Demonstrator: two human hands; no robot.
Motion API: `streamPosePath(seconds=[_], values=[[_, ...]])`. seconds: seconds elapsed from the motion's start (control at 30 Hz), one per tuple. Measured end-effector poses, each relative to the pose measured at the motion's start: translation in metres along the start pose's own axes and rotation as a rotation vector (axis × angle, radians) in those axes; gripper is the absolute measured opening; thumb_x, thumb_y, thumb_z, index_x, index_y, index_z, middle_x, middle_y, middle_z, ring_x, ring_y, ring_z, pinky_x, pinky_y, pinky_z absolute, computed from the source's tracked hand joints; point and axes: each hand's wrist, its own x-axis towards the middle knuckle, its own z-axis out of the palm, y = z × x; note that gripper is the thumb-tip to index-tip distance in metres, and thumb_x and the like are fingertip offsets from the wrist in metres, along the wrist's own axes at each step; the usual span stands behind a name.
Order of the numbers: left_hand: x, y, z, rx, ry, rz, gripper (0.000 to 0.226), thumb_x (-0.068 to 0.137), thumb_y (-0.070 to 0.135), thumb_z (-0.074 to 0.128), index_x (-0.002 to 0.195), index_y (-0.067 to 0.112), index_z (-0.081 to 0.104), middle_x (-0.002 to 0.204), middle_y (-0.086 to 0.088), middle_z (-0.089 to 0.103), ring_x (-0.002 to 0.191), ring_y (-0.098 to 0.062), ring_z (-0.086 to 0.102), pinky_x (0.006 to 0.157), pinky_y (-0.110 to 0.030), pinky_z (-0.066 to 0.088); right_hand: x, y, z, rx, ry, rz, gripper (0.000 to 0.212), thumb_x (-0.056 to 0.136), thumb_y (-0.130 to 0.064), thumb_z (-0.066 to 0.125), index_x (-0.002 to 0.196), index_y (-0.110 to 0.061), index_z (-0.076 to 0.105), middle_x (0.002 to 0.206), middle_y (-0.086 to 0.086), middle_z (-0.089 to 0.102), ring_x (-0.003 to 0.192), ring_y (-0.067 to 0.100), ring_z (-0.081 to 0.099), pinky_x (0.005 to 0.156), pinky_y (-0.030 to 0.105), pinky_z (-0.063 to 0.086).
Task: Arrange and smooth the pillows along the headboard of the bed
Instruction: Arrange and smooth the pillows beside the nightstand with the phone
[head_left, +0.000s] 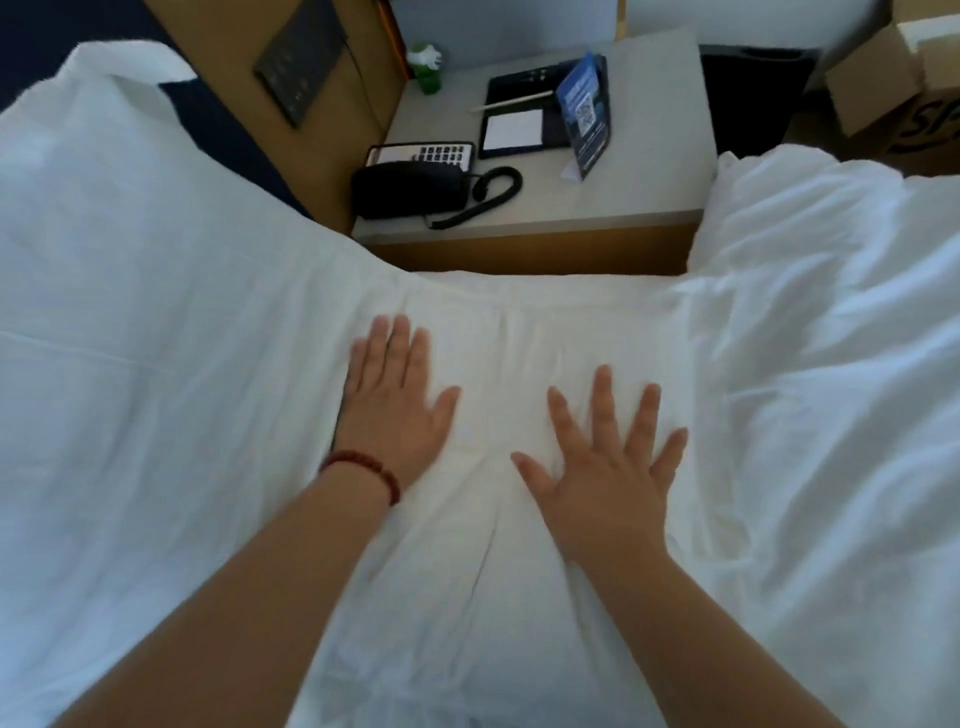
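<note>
A large white pillow (156, 291) leans against the dark headboard (218, 119) on the left. My left hand (397, 400), with a red bead bracelet at the wrist, lies flat with straight fingers beside that pillow's right edge. My right hand (610, 467) presses flat with spread fingers on the creased white bed linen (509, 353) in the middle. Whether the cloth under my hands is a second pillow or the sheet is unclear.
A rumpled white duvet (831, 322) bulks up on the right. Beyond the bed stands a nightstand (597, 208) with a black telephone (415, 182), a notepad with a pen (511, 130), a blue card stand (584, 114) and a green bottle (427, 67). Cardboard boxes (893, 83) sit far right.
</note>
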Motion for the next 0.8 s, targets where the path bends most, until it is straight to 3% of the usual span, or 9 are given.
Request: streamPosePath(seconds=[0.13, 0.33, 0.43, 0.47, 0.53, 0.67, 0.8], values=[[0.008, -0.024, 0.037, -0.123, -0.123, 0.017, 0.074, 0.096, 0.052, 0.008, 0.157, 0.012, -0.002, 0.165, -0.01, -0.009, 0.151, -0.024, -0.014, 0.111, -0.026, -0.028, 0.01, -0.015, 0.011, -0.089, 0.099, -0.071, 0.075, 0.09, -0.074, 0.01, 0.155, -0.04, -0.004, 0.162, 0.001, -0.023, 0.144, 0.036, -0.03, 0.112, 0.064, -0.016], [0.02, -0.015, 0.027, -0.155, -0.343, -0.032, 0.066, 0.105, 0.043, 0.017, 0.157, 0.01, -0.007, 0.165, -0.011, -0.011, 0.151, -0.026, -0.013, 0.119, -0.036, -0.013, 0.014, -0.01, 0.025, -0.091, 0.111, -0.097, 0.071, 0.093, -0.07, 0.012, 0.155, -0.039, -0.002, 0.164, 0.001, -0.016, 0.147, 0.035, -0.024, 0.114, 0.063, -0.013], [-0.012, -0.012, -0.011, -0.101, -0.13, 0.063, 0.067, 0.101, 0.044, 0.02, 0.158, 0.011, 0.006, 0.166, -0.01, 0.006, 0.152, -0.028, 0.001, 0.121, -0.039, -0.005, 0.013, -0.005, 0.03, -0.103, 0.104, -0.093, 0.072, 0.092, -0.071, 0.008, 0.155, -0.039, -0.005, 0.164, 0.001, -0.016, 0.147, 0.035, -0.024, 0.114, 0.063, -0.011], [-0.03, -0.015, -0.019, -0.045, -0.032, 0.073, 0.069, 0.098, 0.048, 0.017, 0.158, 0.013, 0.012, 0.165, -0.009, 0.011, 0.152, -0.028, 0.003, 0.12, -0.042, -0.006, 0.013, -0.005, 0.03, -0.109, 0.107, -0.09, 0.072, 0.092, -0.071, 0.007, 0.155, -0.039, -0.005, 0.164, 0.002, -0.015, 0.147, 0.035, -0.023, 0.114, 0.063, -0.01], [-0.059, -0.029, -0.02, 0.074, -0.007, 0.061, 0.076, 0.093, 0.055, 0.003, 0.158, 0.017, 0.015, 0.165, -0.008, 0.01, 0.153, -0.027, -0.001, 0.118, -0.044, -0.015, 0.014, -0.007, 0.03, -0.118, 0.104, -0.084, 0.072, 0.092, -0.071, 0.005, 0.155, -0.039, -0.006, 0.164, 0.002, -0.015, 0.147, 0.035, -0.023, 0.114, 0.063, -0.011], [-0.06, -0.053, 0.014, 0.147, -0.197, 0.043, 0.083, 0.087, 0.059, -0.013, 0.158, 0.019, 0.006, 0.166, -0.004, -0.002, 0.15, -0.026, -0.018, 0.116, -0.042, -0.025, 0.008, -0.014, 0.024, -0.141, 0.062, -0.083, 0.069, 0.092, -0.069, 0.0, 0.154, -0.039, -0.011, 0.163, 0.001, -0.02, 0.146, 0.035, -0.027, 0.113, 0.063, -0.015], [-0.044, -0.056, 0.03, 0.153, -0.364, 0.071, 0.071, 0.096, 0.06, -0.005, 0.157, 0.023, -0.007, 0.165, -0.002, -0.013, 0.149, -0.023, -0.022, 0.118, -0.042, -0.02, -0.026, -0.023, 0.014, -0.091, 0.016, -0.119, 0.067, 0.093, -0.066, 0.0, 0.154, -0.041, -0.007, 0.162, -0.001, -0.021, 0.145, 0.033, -0.029, 0.114, 0.061, -0.014]])
